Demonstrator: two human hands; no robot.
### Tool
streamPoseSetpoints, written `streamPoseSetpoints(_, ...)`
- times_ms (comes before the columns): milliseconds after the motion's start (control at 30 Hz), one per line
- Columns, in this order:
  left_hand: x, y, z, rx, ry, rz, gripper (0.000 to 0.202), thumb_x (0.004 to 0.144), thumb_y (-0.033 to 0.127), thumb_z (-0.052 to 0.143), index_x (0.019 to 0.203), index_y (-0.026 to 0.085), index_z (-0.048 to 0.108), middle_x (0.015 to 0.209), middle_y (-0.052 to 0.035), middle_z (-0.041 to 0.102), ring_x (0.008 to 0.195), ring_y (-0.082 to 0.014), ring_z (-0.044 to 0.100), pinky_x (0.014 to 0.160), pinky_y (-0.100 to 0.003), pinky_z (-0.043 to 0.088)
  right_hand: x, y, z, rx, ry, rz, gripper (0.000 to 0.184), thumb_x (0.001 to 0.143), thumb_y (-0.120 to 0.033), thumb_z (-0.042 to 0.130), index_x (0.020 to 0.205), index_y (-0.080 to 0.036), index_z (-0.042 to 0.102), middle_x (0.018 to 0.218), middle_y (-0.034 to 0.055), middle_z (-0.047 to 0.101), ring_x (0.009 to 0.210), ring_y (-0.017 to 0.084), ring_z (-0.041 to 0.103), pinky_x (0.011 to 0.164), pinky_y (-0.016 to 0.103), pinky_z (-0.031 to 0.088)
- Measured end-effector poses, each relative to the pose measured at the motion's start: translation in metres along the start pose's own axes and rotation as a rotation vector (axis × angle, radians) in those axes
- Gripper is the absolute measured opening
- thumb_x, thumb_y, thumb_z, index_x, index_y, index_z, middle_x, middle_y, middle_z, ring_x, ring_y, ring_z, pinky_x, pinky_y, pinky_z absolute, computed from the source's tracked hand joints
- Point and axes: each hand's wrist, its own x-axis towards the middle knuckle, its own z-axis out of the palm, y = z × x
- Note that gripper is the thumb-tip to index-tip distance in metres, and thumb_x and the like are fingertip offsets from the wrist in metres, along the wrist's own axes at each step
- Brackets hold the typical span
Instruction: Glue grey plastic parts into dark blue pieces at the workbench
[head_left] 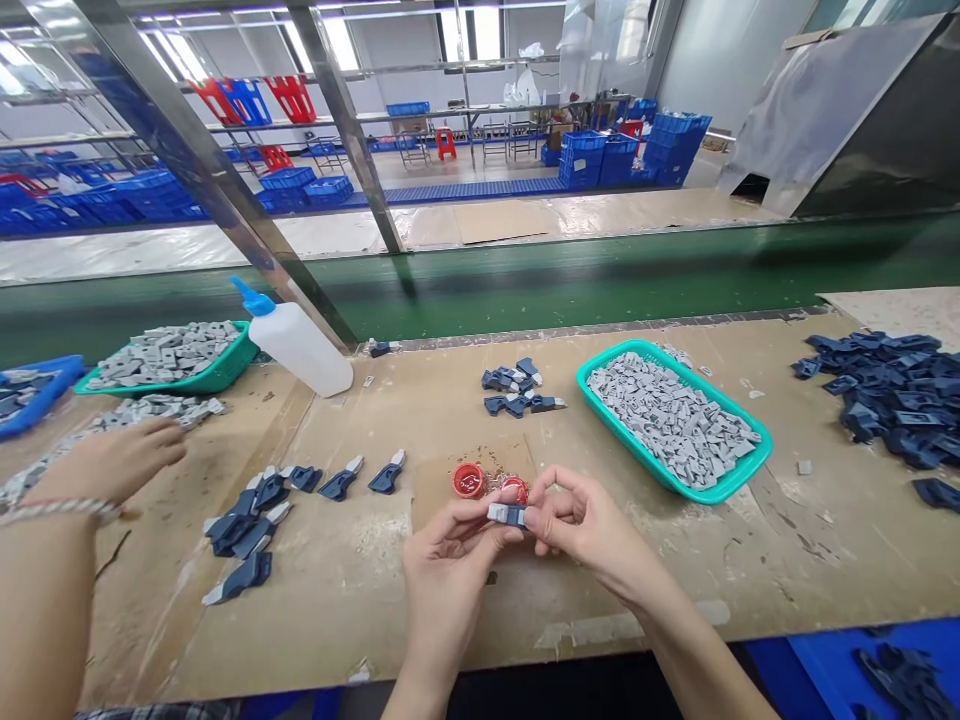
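Note:
My left hand (448,548) and my right hand (581,520) meet at the table's front edge, both pinched on one small part (507,514) with a grey end and a dark blue end. Just behind the hands lie two small red caps (469,480) on a cardboard patch. A teal basket (739,475) of grey pieces stands to the right of my right hand. A small cluster of joined blue-and-grey parts (517,388) lies further back in the middle.
A co-worker's hand (120,462) and arm reach in from the left near loose grey pieces. More joined parts (251,525) lie left of centre. A white squeeze bottle (300,345) leans by a second teal basket (229,370). Dark blue pieces (892,395) are heaped at the right. A green conveyor (525,280) runs behind.

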Motion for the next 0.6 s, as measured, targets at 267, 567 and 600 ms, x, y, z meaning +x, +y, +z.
streamPoseSetpoints(267,-0.004,0.009,0.012,0.028,0.016,-0.031,0.027,0.056,0.019,0.081,0.081,0.018,0.072,0.091,-0.0089,0.074,0.086,-0.0304,0.070,0.075,-0.038,0.061,-0.003,-0.003,0.002,0.009,-0.006,-0.016,0.029,0.075,-0.043,0.068,0.074,-0.018,0.055,0.060,-0.0017,0.063,0.056,0.011,0.057,0.052,0.020,0.040)
streamPoseSetpoints(567,0.029,0.018,-0.021,0.258,0.095,0.108,0.053,0.061,0.030,0.078,0.111,0.018,0.066,0.104,-0.0086,0.072,0.096,-0.0289,0.067,0.096,-0.042,0.050,-0.007,-0.036,-0.082,-0.687,0.615,-0.200,0.024,0.082,-0.041,0.056,0.088,-0.024,0.072,0.093,0.0052,0.072,0.081,0.023,0.064,0.066,0.031,0.045)
streamPoseSetpoints(600,0.037,0.017,-0.038,0.310,0.134,0.130,0.056,0.058,0.030,0.079,0.111,0.019,0.066,0.106,-0.0079,0.071,0.099,-0.0292,0.066,0.098,-0.042,0.048,-0.007,-0.038,-0.099,-0.801,0.714,-0.155,0.023,0.080,-0.040,0.058,0.091,-0.025,0.072,0.094,0.0052,0.072,0.080,0.024,0.063,0.066,0.032,0.044)
